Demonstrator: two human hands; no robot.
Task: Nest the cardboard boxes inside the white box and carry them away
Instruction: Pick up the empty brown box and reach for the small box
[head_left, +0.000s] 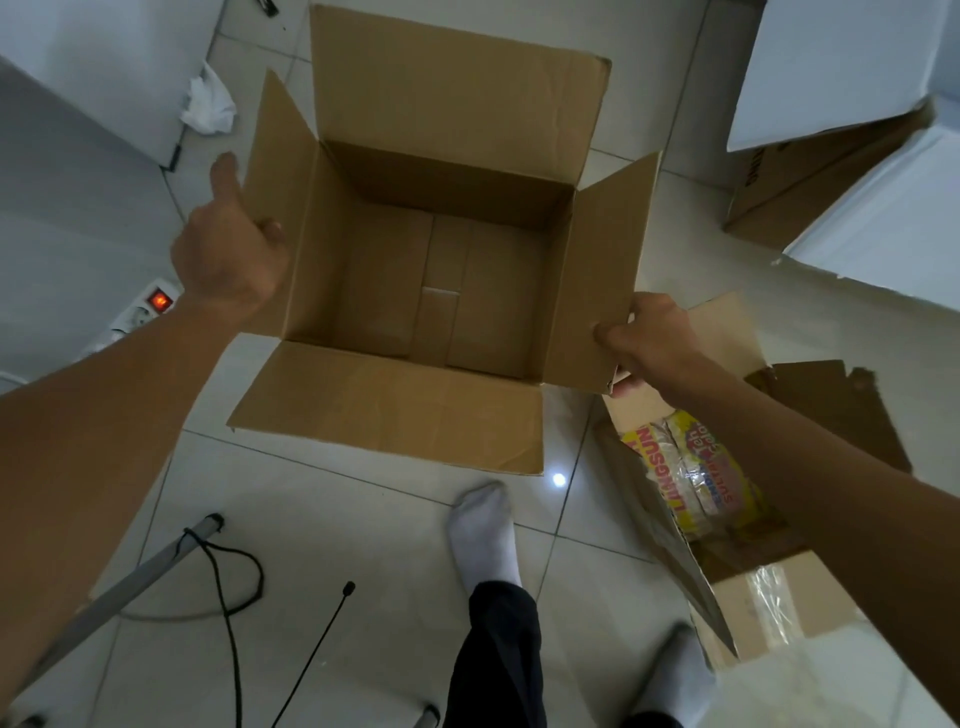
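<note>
An open brown cardboard box (441, 280) is held over the tiled floor, all its flaps spread and nothing inside. My left hand (228, 249) grips its left flap, thumb inside and index finger pointing up along the flap. My right hand (649, 338) pinches the lower corner of its right flap. The white box (857, 93) stands open at the top right, with brown cardboard showing inside it. A second smaller cardboard box (753, 587) sits open at the lower right under my right forearm, holding a yellow printed packet (685, 473).
A power strip with a lit red switch (150, 304) lies at the left. A crumpled white cloth (208, 104) lies by a white cabinet (78, 104). A grey pole (130, 577) and black cables (228, 582) cross the floor near my socked feet (483, 535).
</note>
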